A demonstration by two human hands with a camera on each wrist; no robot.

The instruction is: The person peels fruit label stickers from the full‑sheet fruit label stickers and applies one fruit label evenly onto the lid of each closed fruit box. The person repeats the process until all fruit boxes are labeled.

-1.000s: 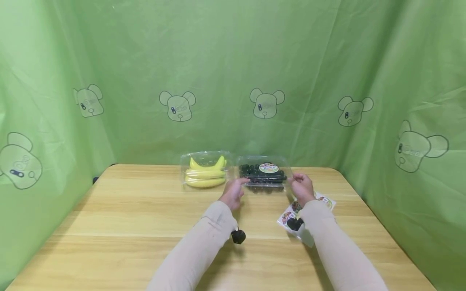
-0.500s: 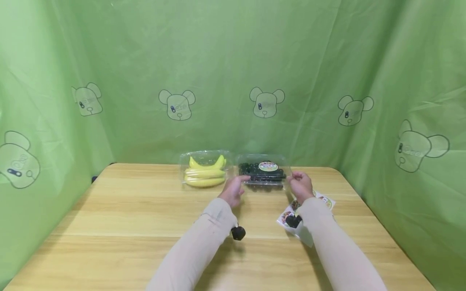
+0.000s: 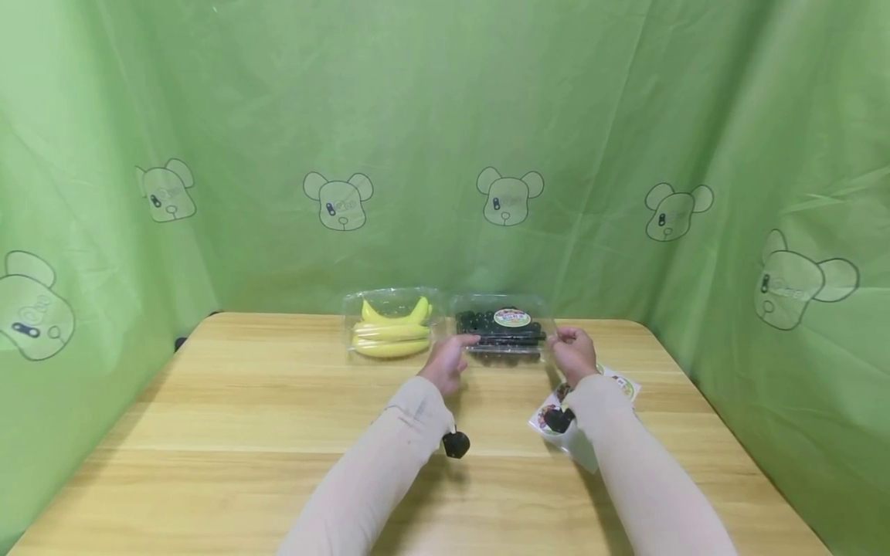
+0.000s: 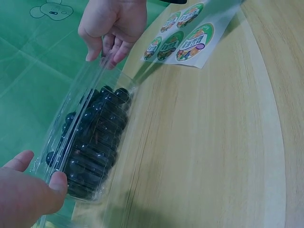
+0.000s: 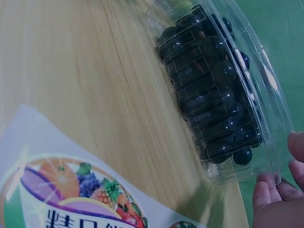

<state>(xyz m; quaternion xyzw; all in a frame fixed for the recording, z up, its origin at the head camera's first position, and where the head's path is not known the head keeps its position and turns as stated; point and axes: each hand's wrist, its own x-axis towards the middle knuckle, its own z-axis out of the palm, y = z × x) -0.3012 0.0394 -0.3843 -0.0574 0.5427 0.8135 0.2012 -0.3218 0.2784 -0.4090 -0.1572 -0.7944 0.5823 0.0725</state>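
On the wooden table (image 3: 278, 417), the left hand (image 3: 445, 364) and right hand (image 3: 574, 354) pinch the ends of the clear berry box (image 3: 502, 327). It sits just beside the banana box (image 3: 392, 323) — bare wood lies nearer the person.

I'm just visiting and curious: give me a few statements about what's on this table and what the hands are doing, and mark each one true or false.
1. Both hands hold the clear box of dark berries, the left hand at one end, the right hand at the other. True.
2. The berry box has a round sticker on its lid. True.
3. The box of bananas sits to the right of the berry box. False: it sits to its left, beside it.
4. The sheet of stickers lies on top of the bananas. False: it lies flat on the wooden table, near the right forearm.
5. The berry box lid is wide open. False: it looks closed over the berries.
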